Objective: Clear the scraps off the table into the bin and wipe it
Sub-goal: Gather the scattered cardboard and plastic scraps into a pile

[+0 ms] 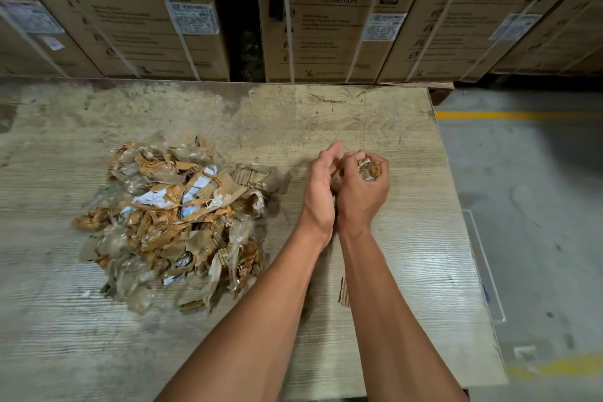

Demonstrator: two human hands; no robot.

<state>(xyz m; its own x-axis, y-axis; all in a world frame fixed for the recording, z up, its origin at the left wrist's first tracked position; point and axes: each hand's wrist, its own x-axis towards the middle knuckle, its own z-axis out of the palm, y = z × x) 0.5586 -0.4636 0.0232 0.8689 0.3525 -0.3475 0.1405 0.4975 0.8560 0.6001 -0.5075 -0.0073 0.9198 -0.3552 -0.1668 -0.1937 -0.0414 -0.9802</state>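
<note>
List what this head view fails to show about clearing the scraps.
- Bin: none in the head view; outside the frame.
- Wiping cloth: none visible either.
- Wad of scraps: the right hand has its grip curled round it, hiding most of it.
- Left hand: pressed against the right, its palm side is hidden.
- Pile of scraps: what lies underneath is covered.
- Table: left and near edges cut off.

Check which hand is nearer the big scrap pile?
Left. The left hand sits just right of the pile, close to its edge; the right hand, gripping scraps, is beyond it, farther right.
</note>
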